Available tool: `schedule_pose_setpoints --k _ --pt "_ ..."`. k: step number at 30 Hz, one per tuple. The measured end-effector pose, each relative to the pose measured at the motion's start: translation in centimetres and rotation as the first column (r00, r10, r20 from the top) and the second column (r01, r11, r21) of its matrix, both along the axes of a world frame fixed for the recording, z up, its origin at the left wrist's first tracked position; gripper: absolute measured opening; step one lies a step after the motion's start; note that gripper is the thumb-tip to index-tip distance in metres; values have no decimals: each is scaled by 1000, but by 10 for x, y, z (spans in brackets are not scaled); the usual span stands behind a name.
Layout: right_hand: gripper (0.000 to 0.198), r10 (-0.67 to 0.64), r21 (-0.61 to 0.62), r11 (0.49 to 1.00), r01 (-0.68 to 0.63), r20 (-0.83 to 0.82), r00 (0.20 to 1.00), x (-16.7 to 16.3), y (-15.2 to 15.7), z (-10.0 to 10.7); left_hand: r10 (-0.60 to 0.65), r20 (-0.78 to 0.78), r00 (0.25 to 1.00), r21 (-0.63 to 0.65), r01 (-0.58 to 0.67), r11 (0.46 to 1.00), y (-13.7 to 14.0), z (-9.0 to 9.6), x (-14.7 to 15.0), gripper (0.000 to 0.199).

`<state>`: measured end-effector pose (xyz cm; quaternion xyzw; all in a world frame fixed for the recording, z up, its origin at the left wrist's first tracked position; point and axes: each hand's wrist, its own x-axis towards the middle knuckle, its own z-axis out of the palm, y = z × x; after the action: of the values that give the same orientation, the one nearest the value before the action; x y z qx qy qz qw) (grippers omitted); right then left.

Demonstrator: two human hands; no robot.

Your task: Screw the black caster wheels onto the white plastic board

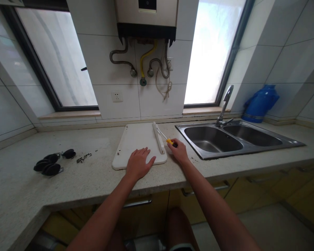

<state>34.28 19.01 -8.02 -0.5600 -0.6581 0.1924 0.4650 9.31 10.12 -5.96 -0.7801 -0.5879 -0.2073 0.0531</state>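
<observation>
Forward, downward head view, seemingly wide

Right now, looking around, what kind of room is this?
It looks like a kitchen. There's a double metal sink with a tap, set into a long counter with yellowish cupboards underneath.

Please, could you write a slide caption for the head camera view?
Left hand resting on a white board, right hand holding a yellow-and-black screwdriver, beside a steel sink.
</observation>
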Motion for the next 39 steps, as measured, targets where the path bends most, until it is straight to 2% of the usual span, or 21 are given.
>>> schedule_pose_setpoints --k 8,12,18,25,31,39 --pt "37 15 82 996 -29 166 986 -2 -2 4 -5 14 1000 23 5 1000 2 -2 0 52" --pt "38 -55 91 995 35 229 972 -6 -4 6 -6 17 1000 30 5 1000 2 -1 0 50" --pt "44 -183 42 983 180 332 925 -15 -12 10 -2 14 1000 32 2 999 2 -1 0 50" --pt "44 -188 30 980 195 440 878 -22 -20 16 5 12 1000 32 -5 999 1 0 0 49" --pt "44 -195 23 977 210 481 855 -20 -20 18 11 7 1000 32 -11 999 2 -1 0 49" --pt "43 -186 26 980 196 451 873 -17 -18 18 12 9 1000 29 -13 999 2 -1 0 47"
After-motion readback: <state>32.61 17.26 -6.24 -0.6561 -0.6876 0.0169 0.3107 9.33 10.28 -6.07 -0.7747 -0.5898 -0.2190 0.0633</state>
